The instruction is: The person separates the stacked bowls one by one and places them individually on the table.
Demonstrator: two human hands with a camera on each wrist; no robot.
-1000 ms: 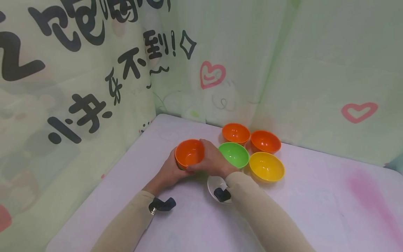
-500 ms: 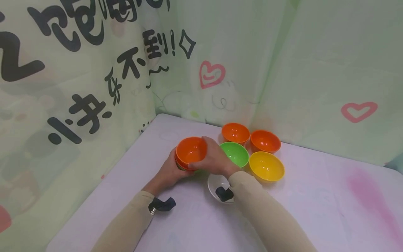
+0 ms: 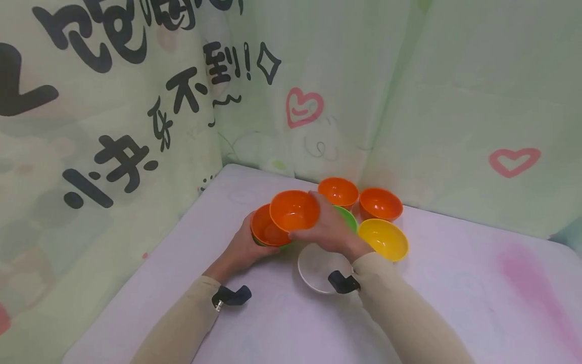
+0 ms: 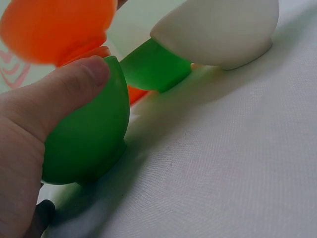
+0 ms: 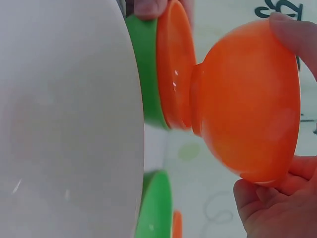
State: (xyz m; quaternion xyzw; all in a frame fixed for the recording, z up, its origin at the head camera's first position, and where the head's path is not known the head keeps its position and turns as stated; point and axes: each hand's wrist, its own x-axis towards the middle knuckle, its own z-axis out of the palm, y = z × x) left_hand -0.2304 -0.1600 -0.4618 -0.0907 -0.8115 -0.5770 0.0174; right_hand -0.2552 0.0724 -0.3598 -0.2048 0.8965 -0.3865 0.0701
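Observation:
In the head view my right hand [image 3: 334,227] grips an orange bowl [image 3: 294,215] by its rim, thumb at the front and fingers behind. That bowl is raised just above a second orange bowl [image 3: 265,227], nested in a green bowl [image 4: 94,134]. My left hand [image 3: 238,255] holds this nested pair from the left side, its thumb lying over the green rim in the left wrist view. The right wrist view shows the raised bowl's foot right at the lower orange bowl's rim. A white bowl [image 3: 313,270] sits under my right wrist.
Right of the hands a yellow bowl [image 3: 385,241], two orange bowls [image 3: 338,191] and a partly covered green bowl [image 3: 346,218] stand close together on the white table [image 3: 454,293]. A printed curtain [image 3: 454,101] runs along the left and back edges.
My right hand has lifted the upper orange bowl up and rightward out of the stack, uncovering the orange bowl below. My left hand has stayed nearly still. More of the white bowl shows.

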